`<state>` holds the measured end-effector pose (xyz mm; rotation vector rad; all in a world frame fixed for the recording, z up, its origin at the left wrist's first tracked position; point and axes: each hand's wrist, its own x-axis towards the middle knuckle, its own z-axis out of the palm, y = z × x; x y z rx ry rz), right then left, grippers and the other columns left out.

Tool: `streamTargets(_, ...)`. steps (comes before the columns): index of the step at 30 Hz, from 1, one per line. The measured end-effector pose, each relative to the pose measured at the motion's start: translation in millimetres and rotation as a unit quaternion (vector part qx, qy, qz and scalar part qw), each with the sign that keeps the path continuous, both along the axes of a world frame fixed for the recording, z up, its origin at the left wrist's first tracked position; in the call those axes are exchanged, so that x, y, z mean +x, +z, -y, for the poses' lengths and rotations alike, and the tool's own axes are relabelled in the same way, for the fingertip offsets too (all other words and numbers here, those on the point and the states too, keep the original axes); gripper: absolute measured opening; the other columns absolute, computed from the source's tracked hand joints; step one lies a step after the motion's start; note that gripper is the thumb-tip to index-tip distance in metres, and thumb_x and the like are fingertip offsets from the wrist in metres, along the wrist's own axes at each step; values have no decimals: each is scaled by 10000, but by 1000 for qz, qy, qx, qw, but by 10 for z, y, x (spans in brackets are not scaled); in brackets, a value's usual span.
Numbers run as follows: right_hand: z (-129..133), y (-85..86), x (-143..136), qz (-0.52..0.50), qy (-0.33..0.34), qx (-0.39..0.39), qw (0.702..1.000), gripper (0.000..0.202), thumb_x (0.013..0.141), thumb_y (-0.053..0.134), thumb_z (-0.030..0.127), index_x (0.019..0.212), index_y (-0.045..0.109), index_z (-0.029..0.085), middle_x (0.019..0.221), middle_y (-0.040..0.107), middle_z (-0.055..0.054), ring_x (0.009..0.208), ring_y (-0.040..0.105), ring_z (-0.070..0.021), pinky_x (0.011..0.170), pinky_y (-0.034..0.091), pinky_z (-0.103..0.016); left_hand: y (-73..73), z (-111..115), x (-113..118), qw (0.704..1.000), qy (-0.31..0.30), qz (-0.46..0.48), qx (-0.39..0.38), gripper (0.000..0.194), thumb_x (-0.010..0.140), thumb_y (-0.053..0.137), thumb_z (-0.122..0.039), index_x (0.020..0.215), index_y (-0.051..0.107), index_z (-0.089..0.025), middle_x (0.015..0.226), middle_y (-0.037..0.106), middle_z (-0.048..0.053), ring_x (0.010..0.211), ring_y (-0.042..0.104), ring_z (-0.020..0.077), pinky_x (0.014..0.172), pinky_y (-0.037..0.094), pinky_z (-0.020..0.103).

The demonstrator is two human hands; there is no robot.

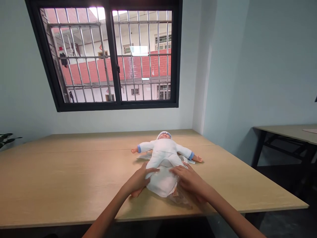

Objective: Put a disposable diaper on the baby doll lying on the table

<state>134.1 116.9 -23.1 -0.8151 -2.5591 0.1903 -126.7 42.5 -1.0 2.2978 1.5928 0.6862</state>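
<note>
1. The wooden surface (74,172) spans the view, its far edge against the wall under a barred window (111,56).
2. A baby doll (164,153) in a white outfit lies face-up near the right part of the front edge, arms spread, head toward the far edge.
3. The left hand (138,180) lies flat, fingers apart, on the doll's lower body.
4. The right hand (189,180) presses open-palmed on the white cloth beside it, gripping nothing.
</note>
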Motion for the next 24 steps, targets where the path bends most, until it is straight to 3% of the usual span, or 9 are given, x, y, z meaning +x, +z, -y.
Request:
streamTargets(6, 26, 90, 38, 64, 20, 14, 998, 685, 663, 421, -21, 1259, 617, 254, 1232, 634, -75, 1220, 519, -277, 1171, 201, -524, 0, -61, -155, 991, -53, 84, -91, 637, 786, 463, -92, 1355, 543, -369, 1421, 440, 34, 1304, 450, 253, 1012, 472, 343)
streamTargets(11, 88, 137, 1, 61, 14, -3, 998, 480, 751, 513, 86, 1166, 666, 272, 1166, 651, -50, 1187, 529, -276, 1155, 183, -564, 38, -52, -150, 988, -62, 99, -96, 624, 785, 488, -104, 1348, 548, -368, 1409, 436, 35, 1302, 431, 257, 1032, 455, 360)
streamTargets(16, 148, 125, -80, 62, -18, 20, 998, 354, 788, 489, 80, 972, 733, 258, 1043, 680, -49, 1074, 576, -258, 1134, 194, -563, 25, -43, -150, 985, -52, 108, -123, 567, 832, 484, -144, 1346, 549, -374, 1377, 423, 45, 1309, 419, 253, 1062, 429, 374)
streamTargets(19, 146, 143, -93, 50, -31, 10, 998, 309, 840, 433, 78, 834, 710, 214, 979, 692, -61, 1056, 583, -254, 1117, 247, -519, 0, -49, -156, 982, -51, 117, -140, 594, 837, 494, -155, 1385, 506, -385, 1427, 376, 34, 1334, 395, 261, 1093, 400, 386)
streamTargets(24, 161, 183, -8, -21, -18, -12, 1000, 281, 880, 410, 109, 820, 663, 217, 1015, 692, -40, 1119, 533, -251, 1036, 364, -400, -40, -31, -126, 986, -54, 95, -124, 699, 814, 506, -129, 1452, 406, -396, 1474, 358, 20, 1380, 345, 274, 1160, 308, 417)
